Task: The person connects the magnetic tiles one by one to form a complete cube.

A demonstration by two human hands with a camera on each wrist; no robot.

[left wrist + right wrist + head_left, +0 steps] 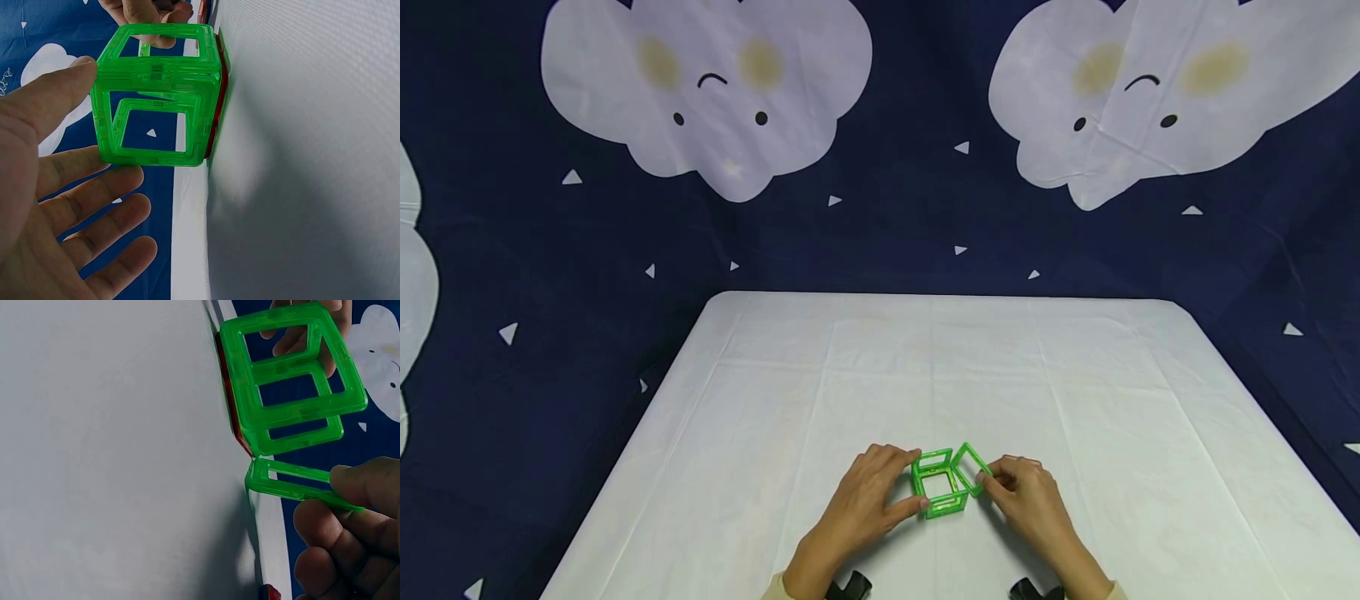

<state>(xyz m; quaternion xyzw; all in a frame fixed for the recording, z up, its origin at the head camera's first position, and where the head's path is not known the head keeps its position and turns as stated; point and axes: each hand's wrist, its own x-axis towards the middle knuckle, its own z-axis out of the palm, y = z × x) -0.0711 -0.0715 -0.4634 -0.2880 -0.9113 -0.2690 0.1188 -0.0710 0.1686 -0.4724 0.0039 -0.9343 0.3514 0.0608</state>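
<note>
A cube of green see-through magnetic tiles (pixel 942 500) with open square centres stands on the white table. A red layer (pixel 217 100) runs along its base. My left hand (pixel 868 497) holds the cube's left side, thumb at the near corner and index finger at the far one; the other fingers are spread loosely in the left wrist view. My right hand (pixel 1028 497) pinches one more green square tile (pixel 972 469) between thumb and fingers. This tile leans outward at the cube's right side, its lower edge right at the base in the right wrist view.
The white cloth-covered table (pixel 880 375) has fold lines and rounded far corners. Behind it hangs a dark blue cloth (pixel 895 250) with white clouds and small triangles. Black wrist devices (pixel 850 586) show at the near edge. A small red object (pixel 270 592) peeks in low in the right wrist view.
</note>
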